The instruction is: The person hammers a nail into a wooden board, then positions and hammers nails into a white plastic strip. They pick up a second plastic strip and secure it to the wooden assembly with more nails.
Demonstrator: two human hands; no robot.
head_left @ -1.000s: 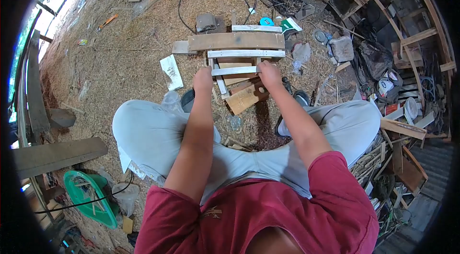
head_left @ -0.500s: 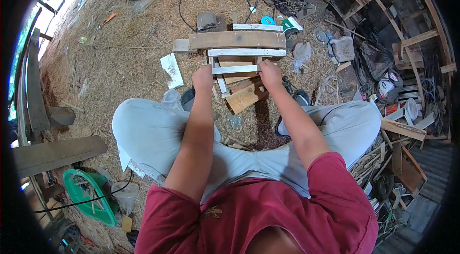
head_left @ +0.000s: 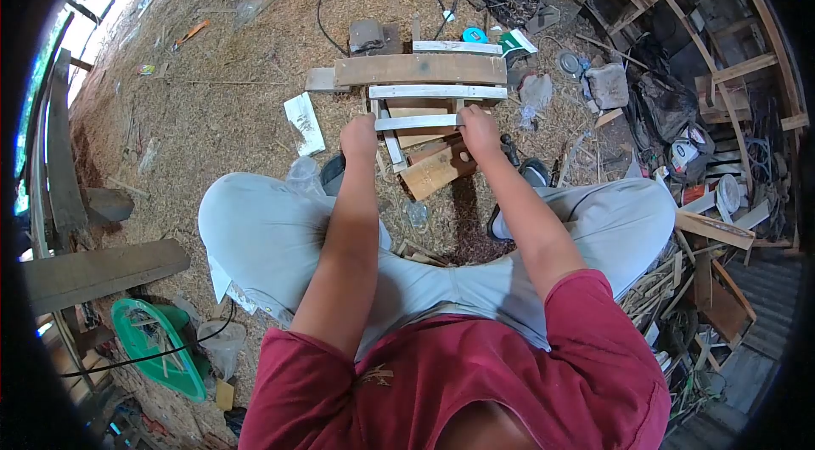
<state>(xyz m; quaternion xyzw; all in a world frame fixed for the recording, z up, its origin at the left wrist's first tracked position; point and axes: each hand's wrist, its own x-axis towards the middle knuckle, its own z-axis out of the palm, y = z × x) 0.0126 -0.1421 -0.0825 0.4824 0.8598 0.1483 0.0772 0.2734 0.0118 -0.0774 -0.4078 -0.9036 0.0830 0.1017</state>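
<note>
A narrow white wooden slat (head_left: pixel 416 122) spans the gap between my two hands, level and close to the small wooden frame. My left hand (head_left: pixel 359 137) is closed on its left end, and my right hand (head_left: pixel 480 132) grips the right end. Just beyond lies another white slat (head_left: pixel 437 92), resting across the frame. Behind it a thick wooden plank (head_left: pixel 420 70) lies crosswise, with a further white strip (head_left: pixel 457 47) past that. Below my right hand a short brown board (head_left: pixel 439 171) sits at an angle. My fingertips are partly hidden.
Wood shavings cover the ground. A blue tape measure (head_left: pixel 473 36) and a stone block (head_left: pixel 366 36) lie beyond the plank. To the left is a white piece of board (head_left: pixel 304 125). A green basin (head_left: pixel 160 348) holds scraps; a black cable (head_left: pixel 321 4) loops at the back.
</note>
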